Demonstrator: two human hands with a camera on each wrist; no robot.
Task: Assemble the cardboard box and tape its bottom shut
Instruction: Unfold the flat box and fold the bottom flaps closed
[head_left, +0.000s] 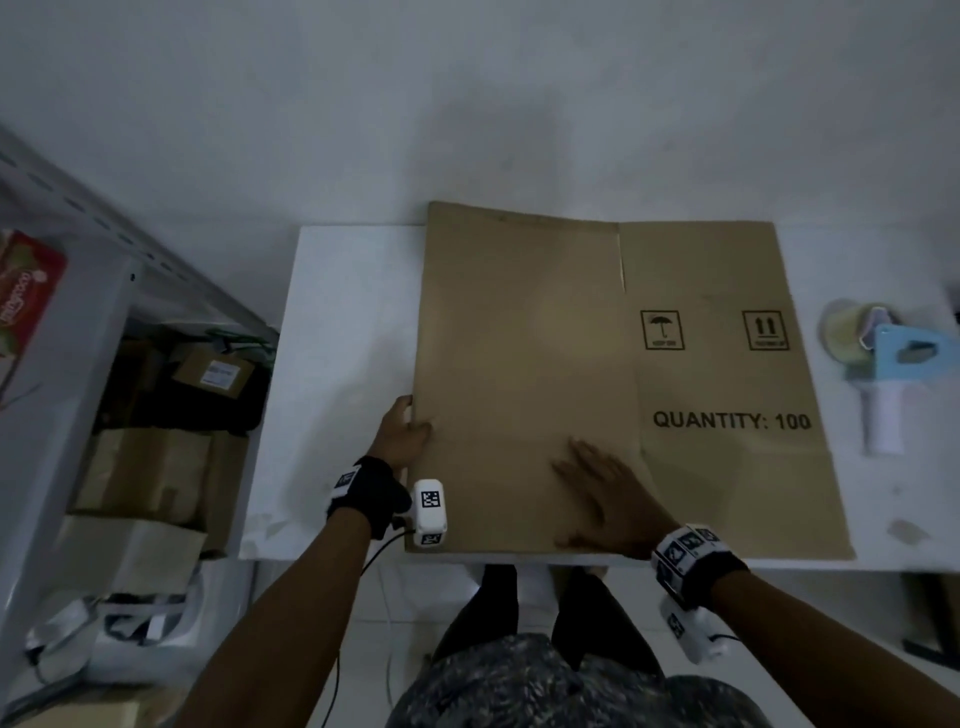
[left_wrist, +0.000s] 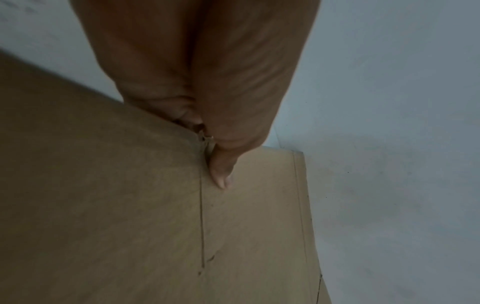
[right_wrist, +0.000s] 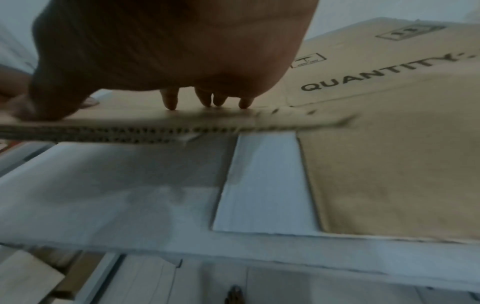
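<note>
Lower centre of the head view: right hand (head_left: 605, 499) lies flat, fingers (right_wrist: 168, 100) straight, on the flattened cardboard box (head_left: 597, 364). Left hand (head_left: 402, 431) pinches its left edge — thumb on top. The box covers the white bench (head_left: 343, 338); tape dispenser (head_left: 883, 364) at right.

my arms are bare from the wrists up, no sleeves. around my left hand (head_left: 402, 434) there is a black strap with a small white tag of black squares, and a white camera block (head_left: 429, 512) with the same coded squares sits beside it, a thin dark cable running from it. my right hand (head_left: 608, 499) has a black band with coded tags and a white block below. my clothing is a dark mottled print.
</note>
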